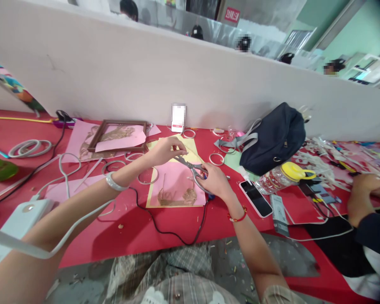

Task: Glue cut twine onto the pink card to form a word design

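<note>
My right hand has its fingers in the loops of a pair of grey scissors, whose blades point up and left toward my left hand. My left hand is closed in a pinch near the blade tips; what lies between its fingertips is too small to make out. Below both hands lies a pink sheet with a brown-gold picture along its lower part. It rests on a larger yellow sheet. A black cable loops in front of the sheets.
Left are a brown picture frame, white rings and a white power bank. A propped phone stands behind. Right are a navy bag, a yellow-lidded bottle, another phone and a co-worker's arm.
</note>
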`<state>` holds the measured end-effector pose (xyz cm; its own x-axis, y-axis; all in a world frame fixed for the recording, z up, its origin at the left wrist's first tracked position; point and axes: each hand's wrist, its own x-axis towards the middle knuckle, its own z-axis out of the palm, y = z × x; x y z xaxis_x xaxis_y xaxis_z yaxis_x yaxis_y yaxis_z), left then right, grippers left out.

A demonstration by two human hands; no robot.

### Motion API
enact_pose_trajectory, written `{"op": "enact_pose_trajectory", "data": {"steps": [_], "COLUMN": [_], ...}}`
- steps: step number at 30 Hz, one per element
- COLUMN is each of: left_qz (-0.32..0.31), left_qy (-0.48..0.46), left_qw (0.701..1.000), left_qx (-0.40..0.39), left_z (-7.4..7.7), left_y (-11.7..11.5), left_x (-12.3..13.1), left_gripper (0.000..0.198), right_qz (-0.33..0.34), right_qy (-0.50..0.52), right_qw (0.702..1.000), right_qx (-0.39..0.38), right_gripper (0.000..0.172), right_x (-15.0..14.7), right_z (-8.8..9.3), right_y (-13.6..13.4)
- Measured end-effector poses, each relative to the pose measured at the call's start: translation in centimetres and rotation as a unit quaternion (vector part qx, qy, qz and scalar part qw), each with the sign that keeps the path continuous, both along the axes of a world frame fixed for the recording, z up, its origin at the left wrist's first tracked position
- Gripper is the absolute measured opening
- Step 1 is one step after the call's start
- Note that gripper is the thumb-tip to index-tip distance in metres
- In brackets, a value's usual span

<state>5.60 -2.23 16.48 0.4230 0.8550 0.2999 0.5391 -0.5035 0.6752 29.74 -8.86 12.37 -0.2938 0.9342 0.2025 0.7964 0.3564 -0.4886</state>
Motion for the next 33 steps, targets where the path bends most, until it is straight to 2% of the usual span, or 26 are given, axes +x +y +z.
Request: {"op": "enact_pose_trajectory", "data": {"steps": [6,9,14,18,21,24,26,29,31,33], "left_qz": [0.012,0.027,0.090,0.148,0.162,0.087,0.041,0.006,-0.020,-0.047], "left_qy": [0.014,0.019,0.015,-0.066,-0.150,-0.171,-0.157,-0.128,-0.106,-0.089], "left_qw": [1.000,0.999,0.995,0.987,0.970,0.966,0.963,0.956,0.954,0.961], "left_qx": [0.010,0.031,0.035,-0.020,-0.099,-0.173,-0.214,-0.263,-0.279,-0.257], "left_z": [0.2,0.3,0.4,0.4,0.0,-1.2,-2.5,-5.2,-7.1,-8.8], "left_y": [1.6,3.7,7.3,8.1,6.8,4.9,3.8,2.4,1.2,-0.2], "left_x": [0.3,0.4,0.2,-0.6,-1.7,-2.5,-2.5,-1.8,-1.5,-1.6], "left_gripper": [0.026,0.028,0.028,0.034,0.043,0.050,0.051,0.055,0.056,0.055], "right_qz": [-0.003,0.003,0.011,-0.004,-0.075,-0.152,-0.166,-0.169,-0.172,-0.192], "right_qy": [0.043,0.083,0.139,0.082,-0.038,-0.116,-0.122,-0.126,-0.127,-0.123], "right_qw": [0.997,0.993,0.983,0.992,0.995,0.980,0.977,0.976,0.976,0.974], "right_qx": [-0.059,-0.084,-0.116,-0.096,-0.060,-0.056,-0.056,-0.052,-0.041,-0.016], "right_gripper": [0.050,0.059,0.070,0.070,0.059,0.040,0.033,0.029,0.034,0.038], "right_x": [0.0,-0.4,-1.5,-1.4,0.1,2.1,3.3,4.4,5.1,5.6], "right_z": [-0.4,-1.4,-3.0,-3.6,-3.8,-4.0,-4.1,-4.4,-4.5,-4.5], "right_y": [2.0,4.1,7.6,8.9,9.5,10.5,11.4,12.4,11.8,9.8]}}
